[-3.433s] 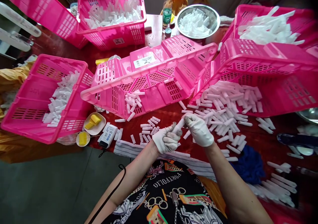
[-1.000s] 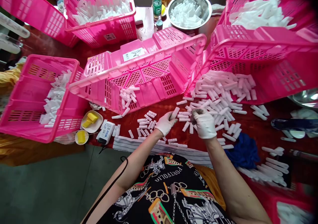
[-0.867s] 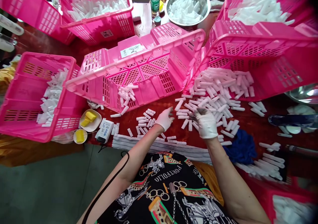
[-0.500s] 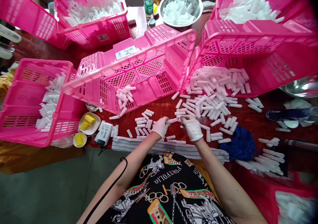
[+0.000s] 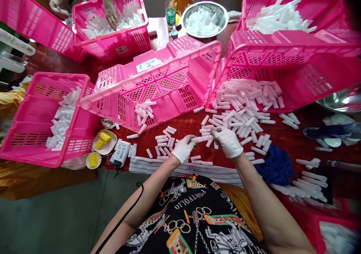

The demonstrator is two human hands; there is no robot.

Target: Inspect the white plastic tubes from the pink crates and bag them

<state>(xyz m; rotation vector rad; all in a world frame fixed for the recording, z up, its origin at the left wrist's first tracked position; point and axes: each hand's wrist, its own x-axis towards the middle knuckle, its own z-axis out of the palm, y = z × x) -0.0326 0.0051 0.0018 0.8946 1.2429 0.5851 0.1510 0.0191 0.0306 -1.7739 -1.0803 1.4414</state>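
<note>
My left hand (image 5: 183,148), in a white glove, pinches the left end of a slim white plastic stick (image 5: 202,138). The other end is between the fingers of my right hand (image 5: 229,142), which is gloved with bare-looking fingertips. Whether the stick is one piece or two end to end, I cannot tell. Loose white sticks with small windows (image 5: 163,143) lie left of my left hand. Beyond my right hand, a large heap of white sticks (image 5: 242,103) spills out of a tipped pink crate (image 5: 282,53).
A second tipped pink crate (image 5: 169,98) holds a few sticks. A striped towel (image 5: 152,165) runs along the table edge, with a blue cloth (image 5: 278,165) at right. Yellow sponges (image 5: 102,139) sit in a dish. A co-worker's hand (image 5: 110,15) reaches into a back crate.
My right hand has moved slightly right and now grips the stick's right end. A co-worker's hands have come into view at the upper left. The view has shifted a little.
</note>
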